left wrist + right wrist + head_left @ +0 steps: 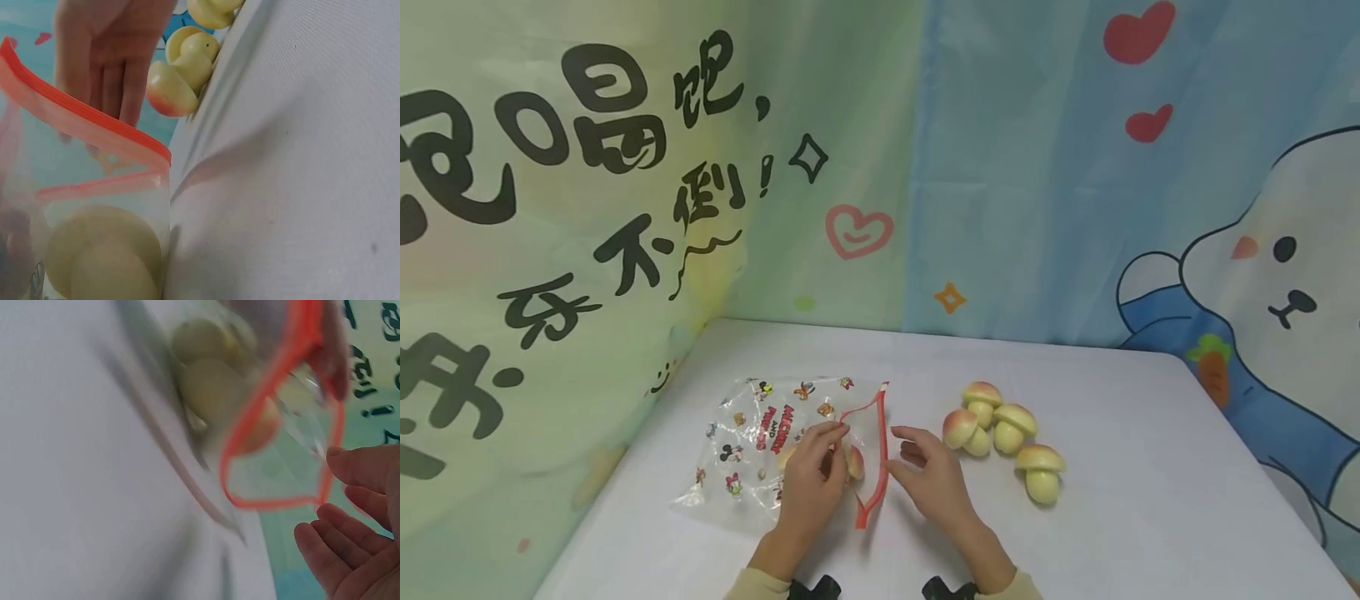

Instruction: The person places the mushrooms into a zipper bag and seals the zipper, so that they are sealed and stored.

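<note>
We read "MICKEY AND" on the bag [760, 450] only in head view; left hand [812, 473] pinches it, right hand [934, 477] relaxed.

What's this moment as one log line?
left hand: grips clear bag; right hand: at red rim; bag: open, mushrooms inside; loose mushrooms: four, on table

The table [1135, 450] is white, and its far right corner is rounded. Behind the table hangs a cloth [1015, 183], pale blue with soft folds, and more green and yellow toward the left. Left of the table, it carries big black characters [632, 254]. Above the table's far edge there are an orange star [951, 297], a pink heart [855, 239] and, higher, two red hearts [1138, 33]. Right of the table is a white cartoon animal [1247, 242] in blue clothes.
</note>
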A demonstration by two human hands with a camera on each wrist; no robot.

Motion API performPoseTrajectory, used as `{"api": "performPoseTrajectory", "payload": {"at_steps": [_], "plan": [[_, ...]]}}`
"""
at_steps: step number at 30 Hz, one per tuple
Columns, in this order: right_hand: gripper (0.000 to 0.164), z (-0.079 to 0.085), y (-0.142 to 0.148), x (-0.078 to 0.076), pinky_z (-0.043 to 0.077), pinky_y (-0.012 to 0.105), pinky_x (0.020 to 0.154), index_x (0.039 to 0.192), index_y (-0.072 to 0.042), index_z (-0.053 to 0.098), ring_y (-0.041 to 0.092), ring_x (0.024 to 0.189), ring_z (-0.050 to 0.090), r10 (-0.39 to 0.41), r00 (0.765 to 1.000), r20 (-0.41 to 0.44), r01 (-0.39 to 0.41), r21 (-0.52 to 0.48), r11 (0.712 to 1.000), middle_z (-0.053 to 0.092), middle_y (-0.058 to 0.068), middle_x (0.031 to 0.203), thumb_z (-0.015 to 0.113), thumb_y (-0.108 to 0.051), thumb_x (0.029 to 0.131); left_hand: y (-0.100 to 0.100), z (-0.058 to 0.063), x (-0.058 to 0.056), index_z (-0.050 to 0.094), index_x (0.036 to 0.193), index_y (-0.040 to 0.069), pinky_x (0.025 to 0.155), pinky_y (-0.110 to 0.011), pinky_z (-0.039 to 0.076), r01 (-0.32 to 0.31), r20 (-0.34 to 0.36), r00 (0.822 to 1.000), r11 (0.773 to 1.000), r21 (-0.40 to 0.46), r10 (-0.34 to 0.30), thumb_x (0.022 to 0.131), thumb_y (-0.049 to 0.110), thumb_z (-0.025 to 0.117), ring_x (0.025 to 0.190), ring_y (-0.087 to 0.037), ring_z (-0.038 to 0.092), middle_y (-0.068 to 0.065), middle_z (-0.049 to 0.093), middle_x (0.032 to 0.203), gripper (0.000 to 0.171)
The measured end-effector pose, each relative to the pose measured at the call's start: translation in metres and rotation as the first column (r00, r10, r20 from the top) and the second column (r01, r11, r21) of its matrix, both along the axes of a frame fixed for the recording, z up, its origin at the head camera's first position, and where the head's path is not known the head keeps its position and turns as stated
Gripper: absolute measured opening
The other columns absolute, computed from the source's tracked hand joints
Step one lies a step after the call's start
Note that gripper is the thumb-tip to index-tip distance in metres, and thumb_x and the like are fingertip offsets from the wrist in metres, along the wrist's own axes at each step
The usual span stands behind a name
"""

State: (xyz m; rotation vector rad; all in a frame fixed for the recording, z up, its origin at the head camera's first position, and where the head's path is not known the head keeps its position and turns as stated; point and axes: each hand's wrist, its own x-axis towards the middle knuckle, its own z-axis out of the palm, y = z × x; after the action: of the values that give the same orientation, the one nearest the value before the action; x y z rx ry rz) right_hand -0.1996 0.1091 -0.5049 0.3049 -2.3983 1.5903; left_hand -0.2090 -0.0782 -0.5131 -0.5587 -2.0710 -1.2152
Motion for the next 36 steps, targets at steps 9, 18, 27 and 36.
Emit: {"api": "performPoseTrajectory", "payload": {"at_steps": [9,18,27,36], "plan": [[0.039,0.018,0.054,0.014,0.054,0.030,0.085,0.114,-0.005,0.068,0.030,0.099,0.065,-0.174,0.978,-0.115,0.178,0.022,0.984,0.068,0.009,0.113,0.077,0.004,0.077,-0.002,-0.003,-0.004,0.066,0.114,0.001,0.057,-0.013,0.043,0.033,-0.007,0.999,0.999,0.026,-0.032,0.083,-0.009,0.061,0.067,-0.006,0.050,-0.008,0.063,0.113,0.032],[0.032,0.017,0.105,0.026,0.043,0.019,0.086,0.105,0.002,0.070,0.024,0.101,0.062,-0.489,0.808,-0.328,0.522,0.014,0.853,0.070,0.012,0.110,0.073,0.013,0.075,-0.002,-0.004,-0.005,0.067,0.113,0.000,0.059,-0.013,0.044,0.043,0.016,0.999,0.999,0.025,-0.043,0.084,-0.008,0.061,0.069,-0.006,0.052,-0.008,0.063,0.114,0.031],[0.040,-0.013,0.135,0.033,0.037,0.019,0.088,0.109,0.003,0.067,0.035,0.113,0.058,-0.638,0.722,-0.267,0.673,0.059,0.737,0.065,0.018,0.116,0.076,0.009,0.071,0.000,-0.009,-0.004,0.067,0.113,0.002,0.060,-0.013,0.045,0.041,0.012,0.999,0.999,0.008,-0.041,0.084,-0.006,0.061,0.070,-0.006,0.052,-0.008,0.063,0.115,0.030],[0.061,-0.018,0.137,0.031,0.040,0.051,0.093,0.134,0.000,0.053,0.039,0.121,0.047,-0.610,0.791,0.044,0.596,0.168,0.785,0.051,0.022,0.136,0.077,-0.008,0.079,0.000,-0.007,-0.005,0.067,0.113,0.001,0.057,-0.014,0.043,0.043,0.005,0.999,0.999,0.014,-0.043,0.084,-0.008,0.061,0.068,-0.006,0.051,-0.008,0.063,0.114,0.031]]}}
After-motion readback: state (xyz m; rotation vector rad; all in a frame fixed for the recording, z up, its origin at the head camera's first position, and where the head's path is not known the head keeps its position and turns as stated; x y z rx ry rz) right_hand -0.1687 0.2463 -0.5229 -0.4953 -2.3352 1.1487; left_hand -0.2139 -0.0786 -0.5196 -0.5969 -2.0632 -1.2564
